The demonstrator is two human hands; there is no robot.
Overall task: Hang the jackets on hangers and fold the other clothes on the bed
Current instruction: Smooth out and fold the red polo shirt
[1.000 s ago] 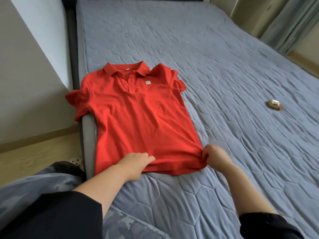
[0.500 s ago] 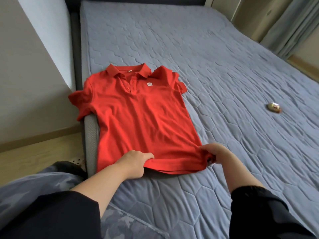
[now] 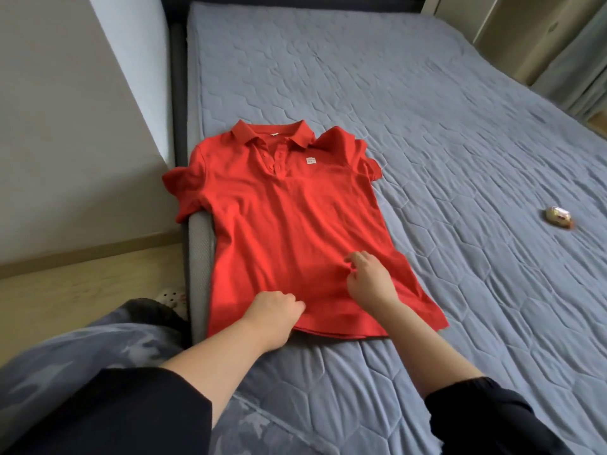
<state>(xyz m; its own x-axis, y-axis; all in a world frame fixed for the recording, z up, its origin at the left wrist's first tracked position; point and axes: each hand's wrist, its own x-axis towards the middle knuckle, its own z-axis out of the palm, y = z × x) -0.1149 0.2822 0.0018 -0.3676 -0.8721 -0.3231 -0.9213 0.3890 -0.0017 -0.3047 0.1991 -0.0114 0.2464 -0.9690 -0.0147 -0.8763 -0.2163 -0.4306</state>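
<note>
Red polo shirt (image 3: 289, 224) laid flat on the bed (image 3: 427, 126), collar at the far end
Left grip (image 3: 274, 311) is bunched on the cloth by the near hem. Right grip (image 3: 369, 279) pinches a fold just right of it. Left sleeve hangs off the bed's left edge.

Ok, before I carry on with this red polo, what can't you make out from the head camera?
Head view:
Left hand: fingers curl under the palm at the red polo's hem, hiding any grip.
Right hand: curled fingers on the polo; pinching or only touching, unclear.
Chest label: too small to read.
Shiny object on the bed: too small to identify.
Pale shoe on the floor: mostly hidden behind the knee.
</note>
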